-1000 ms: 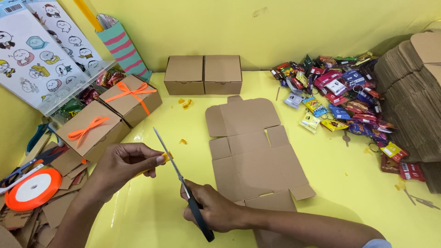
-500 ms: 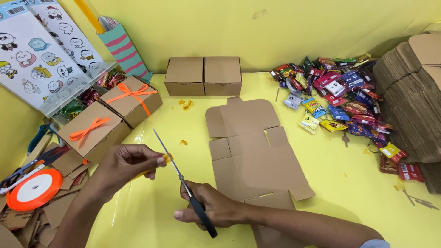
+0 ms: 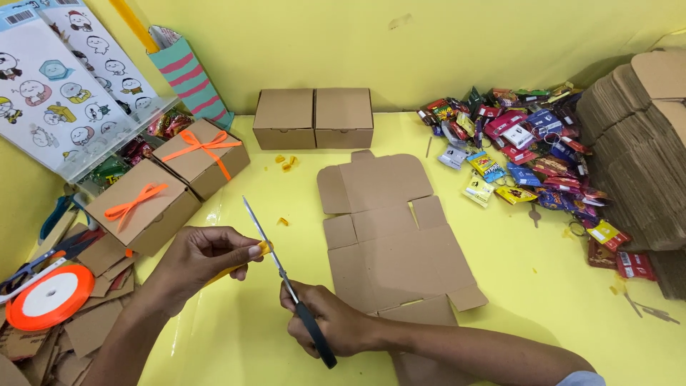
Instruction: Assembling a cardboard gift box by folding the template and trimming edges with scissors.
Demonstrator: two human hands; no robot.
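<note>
Carefully, my right hand [image 3: 321, 325] grips the scissors [image 3: 286, 282], blades nearly closed at eleven o'clock; my left hand [image 3: 207, 254] pinches orange ribbon [image 3: 263, 249]; fingertips risk a nick.

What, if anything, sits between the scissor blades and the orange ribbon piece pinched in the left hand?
Nothing visible. The scissors in the right hand already meet the orange ribbon at the left hand fingertips.

Two plain closed boxes [image 3: 314, 118] beyond fingers, two orange-bowed boxes [image 3: 175, 179] left of them, one flat box blank [image 3: 389, 229] right, one ribbon spool [image 3: 48, 297], one scissors [image 3: 289, 289].
</note>
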